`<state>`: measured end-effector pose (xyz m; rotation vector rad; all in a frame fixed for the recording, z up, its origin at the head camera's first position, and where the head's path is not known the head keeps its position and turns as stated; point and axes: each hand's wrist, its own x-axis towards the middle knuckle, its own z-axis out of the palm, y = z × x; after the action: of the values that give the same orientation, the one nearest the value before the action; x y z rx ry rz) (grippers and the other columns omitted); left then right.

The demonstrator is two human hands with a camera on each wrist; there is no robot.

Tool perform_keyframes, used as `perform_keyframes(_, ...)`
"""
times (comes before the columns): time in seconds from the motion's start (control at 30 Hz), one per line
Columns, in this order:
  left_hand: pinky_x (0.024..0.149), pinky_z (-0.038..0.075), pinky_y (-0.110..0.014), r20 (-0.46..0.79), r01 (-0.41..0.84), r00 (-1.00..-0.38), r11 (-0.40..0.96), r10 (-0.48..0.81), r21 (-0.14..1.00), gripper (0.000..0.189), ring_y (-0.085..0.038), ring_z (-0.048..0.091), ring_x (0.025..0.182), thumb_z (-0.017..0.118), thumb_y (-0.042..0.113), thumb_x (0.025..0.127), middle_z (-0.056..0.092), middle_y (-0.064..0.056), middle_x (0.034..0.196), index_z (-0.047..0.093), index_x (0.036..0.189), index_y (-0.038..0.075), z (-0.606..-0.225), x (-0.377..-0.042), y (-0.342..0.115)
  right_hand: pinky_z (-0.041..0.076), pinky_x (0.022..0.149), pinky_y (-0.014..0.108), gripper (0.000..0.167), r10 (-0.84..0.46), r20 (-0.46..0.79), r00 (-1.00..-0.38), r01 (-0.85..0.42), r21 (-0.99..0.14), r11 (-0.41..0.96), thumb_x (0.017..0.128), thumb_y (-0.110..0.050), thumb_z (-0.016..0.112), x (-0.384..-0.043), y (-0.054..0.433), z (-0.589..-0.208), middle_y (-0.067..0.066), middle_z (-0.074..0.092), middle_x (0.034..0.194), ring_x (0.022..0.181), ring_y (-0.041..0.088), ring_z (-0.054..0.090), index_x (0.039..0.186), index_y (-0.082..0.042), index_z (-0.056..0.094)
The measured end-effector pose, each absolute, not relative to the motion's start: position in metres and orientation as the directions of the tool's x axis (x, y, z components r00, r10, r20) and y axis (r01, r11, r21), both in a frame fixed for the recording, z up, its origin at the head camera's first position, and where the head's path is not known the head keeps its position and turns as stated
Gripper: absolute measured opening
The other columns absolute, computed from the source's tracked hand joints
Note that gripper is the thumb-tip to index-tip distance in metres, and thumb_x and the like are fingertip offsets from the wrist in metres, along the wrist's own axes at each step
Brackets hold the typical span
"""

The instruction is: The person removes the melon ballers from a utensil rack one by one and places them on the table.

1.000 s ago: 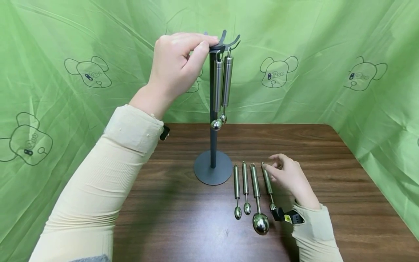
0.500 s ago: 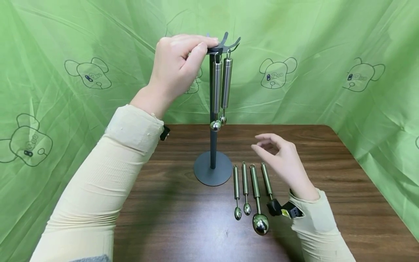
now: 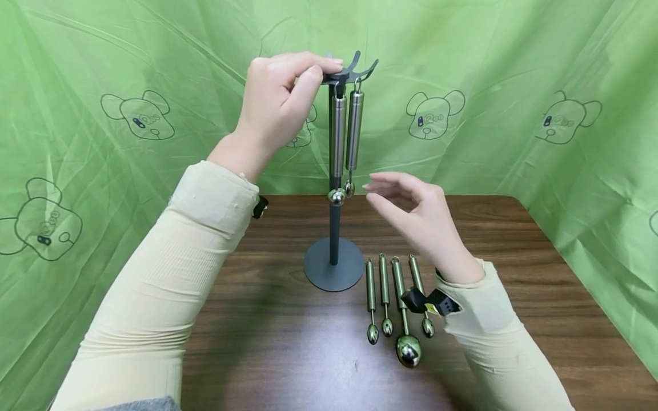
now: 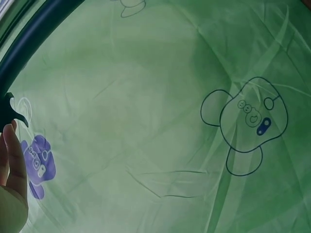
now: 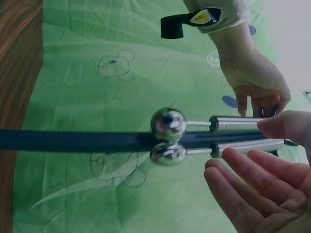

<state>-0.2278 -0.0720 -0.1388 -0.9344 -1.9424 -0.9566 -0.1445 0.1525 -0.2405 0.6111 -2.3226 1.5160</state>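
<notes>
My left hand [image 3: 275, 100] holds the hooked top of a dark metal stand [image 3: 334, 231], its thumb and index finger against the hooks. Two steel scoops with ring-ended handles hang from it, a nearer scoop [image 3: 338, 137] and a farther scoop [image 3: 354, 128]. To their right my right hand [image 3: 418, 214] is raised, fingers spread and nothing between them. The right wrist view has the right hand [image 5: 269, 194] close to the two hanging handles; whether it touches them I cannot tell. In the left wrist view the left hand [image 4: 14, 179] meets a hook at the edge.
Several steel scoops lie side by side on the brown wooden table [image 3: 257, 342], right of the stand's round base [image 3: 334, 279]. The largest scoop [image 3: 409, 349] has a big oval head. Green cloth [image 3: 514, 68] with bear outlines surrounds the table.
My right hand has risen from the rightmost scoop on the table, moving up and left toward the hanging scoops. That scoop stays on the table. The left hand keeps its place on the stand.
</notes>
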Motion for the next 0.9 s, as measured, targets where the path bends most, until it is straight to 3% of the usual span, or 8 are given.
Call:
perform_keyframes(0.23, 0.053, 0.026, -0.02, 0.844, 0.838, -0.469, 0.434, 0.261, 0.331, 0.039, 0.002, 0.042, 0.054, 0.041, 0.008, 0.093, 0.076, -0.001, 0.109, 0.079, 0.101, 0.01, -0.137, -0.228, -0.071, 0.055, 0.085, 0.023, 0.032, -0.236, 0.483, -0.843, -0.536, -0.789, 0.301, 0.092, -0.013, 0.069, -0.159, 0.139, -0.218, 0.012, 0.074, 0.114, 0.096, 0.007, 0.07, 0.123, -0.006, 0.068)
perform_keyframes(0.6, 0.051, 0.023, -0.022, 0.813, 0.808, -0.522, 0.455, 0.258, 0.375, 0.041, -0.007, 0.025, 0.049, 0.039, 0.009, 0.093, 0.076, 0.002, 0.111, 0.079, 0.103, 0.011, -0.136, -0.227, -0.069, 0.055, 0.086, 0.027, 0.038, -0.262, 0.417, -0.87, -0.488, -0.798, 0.353, 0.091, -0.021, 0.071, -0.176, 0.122, -0.208, 0.008, 0.074, 0.113, 0.099, 0.015, 0.072, 0.126, -0.009, 0.067)
perform_keyframes(0.9, 0.051, 0.023, -0.022, 0.806, 0.804, -0.53, 0.458, 0.262, 0.38, 0.041, -0.008, 0.024, 0.049, 0.039, 0.008, 0.093, 0.076, 0.0, 0.11, 0.079, 0.102, 0.01, -0.136, -0.226, -0.067, 0.056, 0.08, 0.026, 0.031, -0.215, 0.45, -0.867, -0.497, -0.813, 0.302, 0.089, -0.015, 0.073, -0.18, 0.11, -0.207, 0.013, 0.075, 0.101, 0.083, 0.011, 0.071, 0.118, -0.003, 0.069)
